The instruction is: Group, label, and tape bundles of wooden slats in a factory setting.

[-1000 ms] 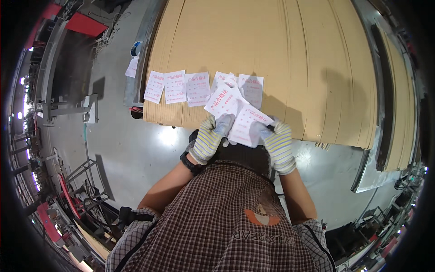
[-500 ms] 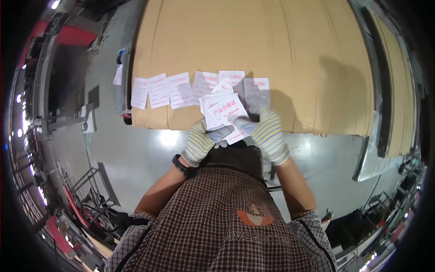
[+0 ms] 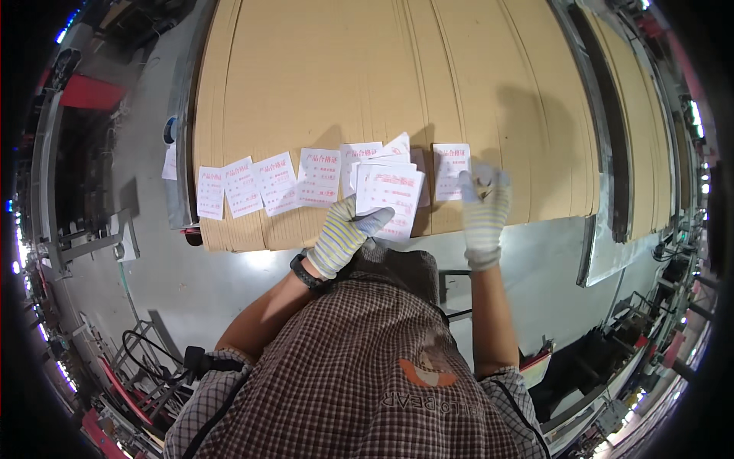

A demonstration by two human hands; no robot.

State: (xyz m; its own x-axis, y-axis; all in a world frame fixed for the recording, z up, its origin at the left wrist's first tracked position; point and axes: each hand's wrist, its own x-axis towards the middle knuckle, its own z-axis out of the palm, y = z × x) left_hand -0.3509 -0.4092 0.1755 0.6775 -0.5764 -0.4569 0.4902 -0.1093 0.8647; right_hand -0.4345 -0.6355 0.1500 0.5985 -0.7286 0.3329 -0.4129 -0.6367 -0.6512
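In my gloved left hand [image 3: 344, 233] is a fanned stack of white cards [image 3: 392, 200] with red print, held above the front of the cardboard. The thumb presses on the top card and the fingers are hidden underneath. My gloved right hand [image 3: 487, 218] is at the right edge of a printed card [image 3: 452, 172] lying on the cardboard. Motion smears this hand, but its thumb and fingers look apart, the thumb tip overlapping the card's edge. Left of the stack, several similar cards [image 3: 319, 177] lie in a row, and the stack partly covers the nearest ones.
Brown cardboard [image 3: 321, 69] covers the large surface before me, its front edge just beyond my body. At the right runs a dark rail [image 3: 600, 115] with another cardboard-topped surface [image 3: 641, 130] past it. A metal frame [image 3: 92, 249] stands on the grey floor at left.
My right hand has moved from the stack to the right, and a card now lies there beside it. My left hand keeps its hold on the stack. The whole view has shifted.
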